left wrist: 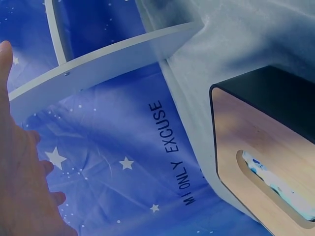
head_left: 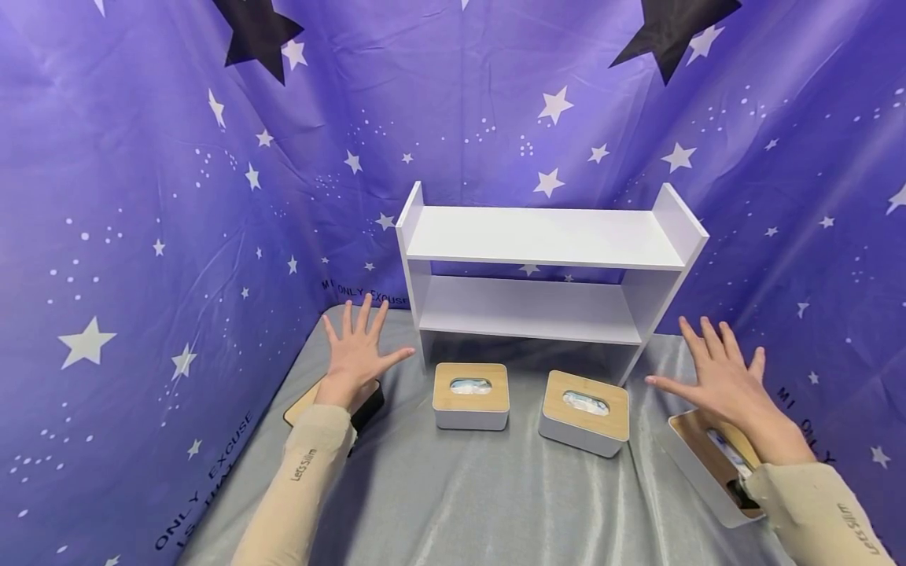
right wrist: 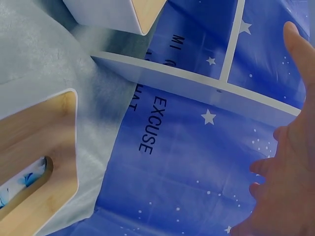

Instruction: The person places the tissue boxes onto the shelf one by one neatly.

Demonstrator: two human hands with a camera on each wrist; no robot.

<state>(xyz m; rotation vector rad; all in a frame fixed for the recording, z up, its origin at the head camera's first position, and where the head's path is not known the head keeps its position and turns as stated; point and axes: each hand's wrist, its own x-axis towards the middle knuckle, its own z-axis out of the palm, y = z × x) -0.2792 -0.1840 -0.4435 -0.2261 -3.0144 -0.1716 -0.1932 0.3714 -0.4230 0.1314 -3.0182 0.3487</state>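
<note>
My left hand is spread with straight fingers above a black tissue box with a wooden lid, partly hidden by the hand and sleeve in the head view. My right hand, also spread wide, hovers over a white tissue box with a wooden lid at the right. Neither hand holds anything. Between them, two more white tissue boxes stand on the cloth: one at centre and a turned one to its right. Tissue shows through the oval slots.
A white two-tier shelf stands behind the boxes, with upright side panels. Grey cloth covers the table. Purple curtains with stars hang at the back and on both sides.
</note>
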